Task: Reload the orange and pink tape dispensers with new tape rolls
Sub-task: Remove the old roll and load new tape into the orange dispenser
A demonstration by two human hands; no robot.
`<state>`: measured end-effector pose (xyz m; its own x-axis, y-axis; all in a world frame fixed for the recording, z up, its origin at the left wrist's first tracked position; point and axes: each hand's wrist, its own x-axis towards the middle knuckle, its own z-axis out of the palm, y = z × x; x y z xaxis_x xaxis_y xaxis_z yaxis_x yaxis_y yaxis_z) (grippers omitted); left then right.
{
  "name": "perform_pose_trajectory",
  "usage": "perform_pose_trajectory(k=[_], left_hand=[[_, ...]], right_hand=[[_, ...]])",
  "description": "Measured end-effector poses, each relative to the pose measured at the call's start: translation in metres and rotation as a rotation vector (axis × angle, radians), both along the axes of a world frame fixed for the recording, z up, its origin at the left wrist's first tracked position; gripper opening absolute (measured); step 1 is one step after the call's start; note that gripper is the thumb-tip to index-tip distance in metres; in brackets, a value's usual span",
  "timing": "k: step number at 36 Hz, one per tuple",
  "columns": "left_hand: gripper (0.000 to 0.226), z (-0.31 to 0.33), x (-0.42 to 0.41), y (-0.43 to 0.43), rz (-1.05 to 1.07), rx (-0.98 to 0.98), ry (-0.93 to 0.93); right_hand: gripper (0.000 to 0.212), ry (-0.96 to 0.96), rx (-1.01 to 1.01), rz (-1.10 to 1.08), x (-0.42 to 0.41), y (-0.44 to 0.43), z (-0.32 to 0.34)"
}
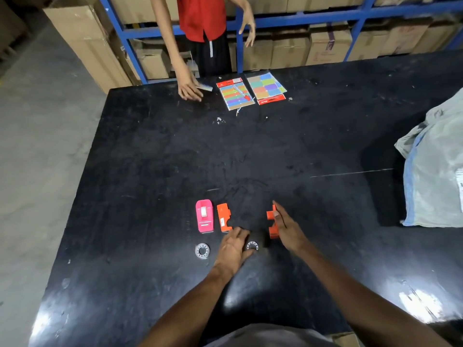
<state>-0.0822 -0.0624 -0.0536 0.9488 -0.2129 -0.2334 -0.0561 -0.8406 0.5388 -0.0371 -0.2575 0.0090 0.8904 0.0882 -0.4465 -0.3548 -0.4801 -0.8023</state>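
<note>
Right, the black tabletop point(162, 159) fills the view, with plenty of bare surface through its middle and a grey sack point(436, 171) slumped over its right edge. Toward the near edge, the pink dispenser point(204, 216) sits closed with a roll inside. Just beside it lies one orange shell half point(224, 217), apart from the other orange half point(271, 225), which the right hand point(288, 229) touches with fingers extended, not closed. The left hand point(234, 246) curls loosely, thumb against a tape roll point(252, 245). Another spare roll point(202, 250) lies below the pink one.
</note>
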Motion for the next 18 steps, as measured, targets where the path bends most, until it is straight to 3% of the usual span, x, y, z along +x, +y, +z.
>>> perform_pose_trajectory(k=[5, 10, 18], left_hand=[[0.059, -0.001, -0.022, 0.023, 0.123, 0.121, -0.064], [0.041, -0.003, -0.028, 0.027, 0.137, 0.224, -0.033], [0.027, 0.026, -0.009, 0.023, 0.249, -0.100, 0.047]], right_hand=[[0.045, 0.033, -0.022, 0.053, -0.006, 0.013, -0.015], [0.046, 0.064, -0.045, 0.193, -0.009, 0.030, -0.024], [0.049, 0.009, -0.146, 0.502, -0.016, 0.045, -0.030]])
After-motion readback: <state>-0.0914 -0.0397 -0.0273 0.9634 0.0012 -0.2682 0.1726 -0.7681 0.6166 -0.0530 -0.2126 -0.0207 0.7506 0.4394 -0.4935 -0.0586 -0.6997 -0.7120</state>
